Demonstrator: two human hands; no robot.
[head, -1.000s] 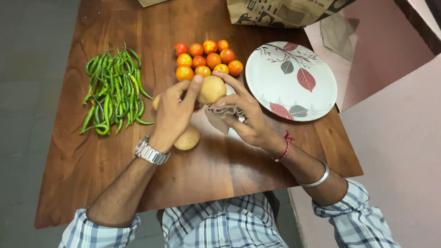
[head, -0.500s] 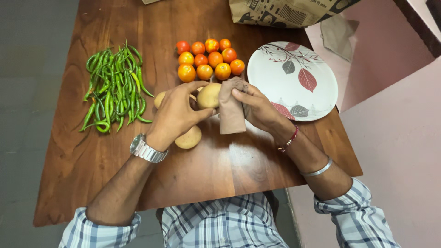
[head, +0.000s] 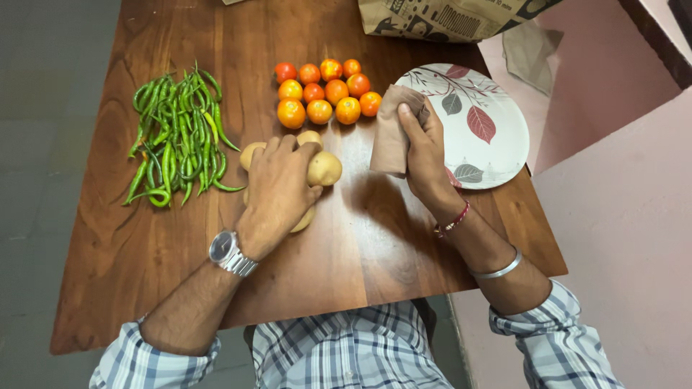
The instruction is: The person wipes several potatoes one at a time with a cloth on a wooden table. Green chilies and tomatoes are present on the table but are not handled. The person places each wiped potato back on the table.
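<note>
My left hand (head: 277, 189) lies palm down over a small cluster of potatoes on the wooden table (head: 346, 245), its fingers on the rightmost potato (head: 326, 168). Two more potatoes (head: 251, 154) peek out at its left and under the palm. My right hand (head: 425, 155) holds a folded brown cloth (head: 393, 130) up near the left rim of the white leaf-patterned plate (head: 479, 115). Several orange and red tomatoes (head: 324, 92) sit just beyond the potatoes.
A pile of green chillies (head: 176, 137) lies at the table's left. A brown paper bag (head: 440, 16) stands at the far edge. The table's right edge runs beside the plate, with a pink floor beyond.
My left hand lowered the potato it held to the table beside the others. My right hand carried the cloth away to the right, up toward the plate.
</note>
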